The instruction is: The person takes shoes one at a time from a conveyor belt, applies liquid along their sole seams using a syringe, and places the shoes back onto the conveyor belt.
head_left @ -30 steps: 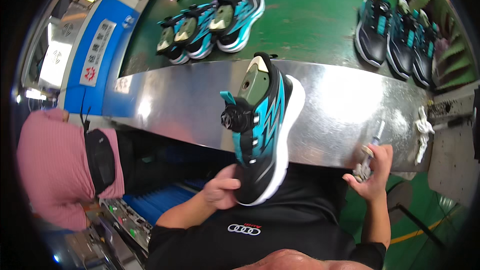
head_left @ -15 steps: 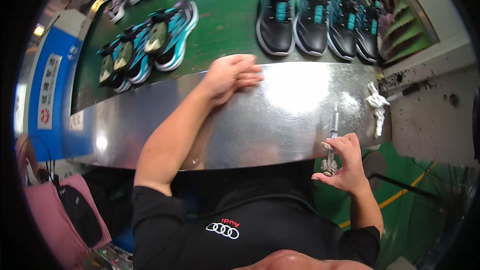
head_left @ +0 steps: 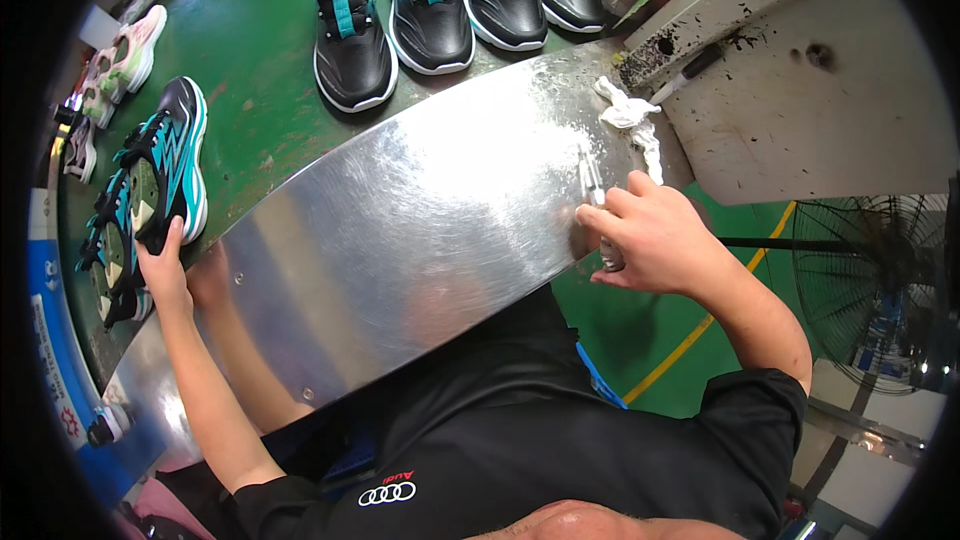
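Note:
My left hand (head_left: 165, 270) is at the far left, its fingers closed on the heel end of a black and teal sneaker (head_left: 180, 165) with a white sole. That shoe lies on its side, at the near end of a row of similar sneakers on the green surface. In my right hand (head_left: 655, 235), over the near edge of the metal plate, is a syringe (head_left: 593, 178). Its clear barrel points away from me, and its rear end shows below my fingers. A twisted white cloth (head_left: 630, 115) lies just beyond this hand.
The shiny metal plate (head_left: 390, 230) runs along the near edge of the green surface (head_left: 260, 100). Several black sneakers (head_left: 355, 60) stand upright at the back, toes toward me. A marker pen (head_left: 690, 75) lies by the grey machine wall (head_left: 800, 110). At the right stands a fan (head_left: 890, 270).
My left hand has gone from above the middle of the plate to the sneaker at the left. The view has turned left. My right hand still holds the syringe, now knuckles up.

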`<state>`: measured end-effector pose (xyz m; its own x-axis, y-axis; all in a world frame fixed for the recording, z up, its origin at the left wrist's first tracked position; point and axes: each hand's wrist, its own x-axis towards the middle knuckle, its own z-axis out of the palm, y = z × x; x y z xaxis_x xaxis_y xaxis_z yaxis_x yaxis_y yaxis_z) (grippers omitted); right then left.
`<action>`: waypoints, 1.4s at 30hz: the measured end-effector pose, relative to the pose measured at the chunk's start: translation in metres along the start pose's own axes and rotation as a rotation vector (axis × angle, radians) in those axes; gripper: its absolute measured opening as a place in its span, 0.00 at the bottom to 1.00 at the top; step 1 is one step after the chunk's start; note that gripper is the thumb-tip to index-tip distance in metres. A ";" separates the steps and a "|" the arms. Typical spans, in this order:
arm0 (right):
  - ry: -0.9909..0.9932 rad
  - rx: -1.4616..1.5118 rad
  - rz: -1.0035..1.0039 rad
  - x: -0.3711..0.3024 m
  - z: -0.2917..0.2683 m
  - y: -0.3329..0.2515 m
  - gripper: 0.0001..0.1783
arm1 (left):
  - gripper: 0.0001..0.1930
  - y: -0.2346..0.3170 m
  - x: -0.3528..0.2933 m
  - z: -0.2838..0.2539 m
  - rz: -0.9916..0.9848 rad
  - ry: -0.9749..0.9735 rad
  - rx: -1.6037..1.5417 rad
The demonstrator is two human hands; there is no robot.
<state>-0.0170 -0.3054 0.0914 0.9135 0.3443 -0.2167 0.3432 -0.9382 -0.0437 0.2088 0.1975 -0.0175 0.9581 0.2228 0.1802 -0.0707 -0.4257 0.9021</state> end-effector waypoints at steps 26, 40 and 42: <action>0.319 1.184 0.185 -0.027 0.065 0.010 0.45 | 0.51 0.070 -0.216 -0.020 0.112 -0.337 0.078; 0.326 1.407 0.032 -0.036 0.054 -0.026 0.54 | 0.22 0.057 -0.022 0.041 -0.276 -0.499 -0.064; 0.314 1.438 -0.008 -0.029 0.051 -0.027 0.56 | 0.29 0.086 -0.041 0.047 -0.300 -0.522 -0.357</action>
<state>-0.0635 -0.2919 0.0490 0.9860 0.1666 -0.0043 0.0123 -0.0983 -0.9951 0.1766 0.1102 0.0341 0.9522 -0.2028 -0.2286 0.2170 -0.0779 0.9731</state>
